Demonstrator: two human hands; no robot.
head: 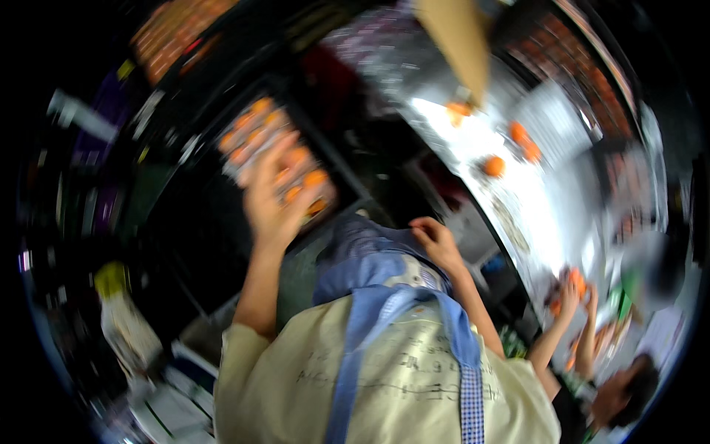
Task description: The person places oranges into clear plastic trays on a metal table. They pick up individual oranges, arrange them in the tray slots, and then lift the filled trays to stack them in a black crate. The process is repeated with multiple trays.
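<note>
My left hand (277, 194) is spread over a clear pack of orange fruit (299, 158), which lies in a black crate (346, 180). Motion blur leaves it unclear whether the fingers grip the pack or only touch it. My right hand (435, 238) hangs near my waist, in front of the blue apron (366, 272), its fingers curled and nothing visible in them. To its right, on a shiny metal table (463, 150), lie loose orange fruits (495, 166).
A co-worker (621, 388) at the lower right handles orange fruit at the same table. A tan cardboard piece (460, 50) juts over the table's far part. Stacked orange goods (177, 36) stand at the upper left. White bags or boxes (166, 410) are at the lower left.
</note>
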